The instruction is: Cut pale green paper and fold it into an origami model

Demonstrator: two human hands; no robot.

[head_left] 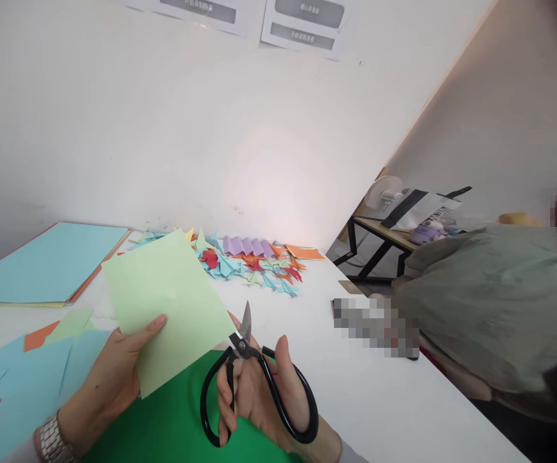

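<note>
My left hand (109, 370) grips a sheet of light green paper (177, 289), thumb on its face and the other fingers behind it. The sheet is tilted, raised above the green mat (163, 418). Black-handled scissors (242, 346) are in my right hand (252, 392), with fingers through one loop and the thumb at the other. Their handles are spread, and one blade points up just right of the sheet's right corner. I cannot make out the second blade clearly near that corner. Some right fingertips show behind the corner.
Large coloured sheets (66, 263) are stacked at the left, with paper pieces (42, 337) nearer me. Folded paper shapes (259, 267) and a pleated purple strip (248, 247) lie by the wall. At the right are a blurred-out object (365, 325) and a person in a grey-green garment (495, 308).
</note>
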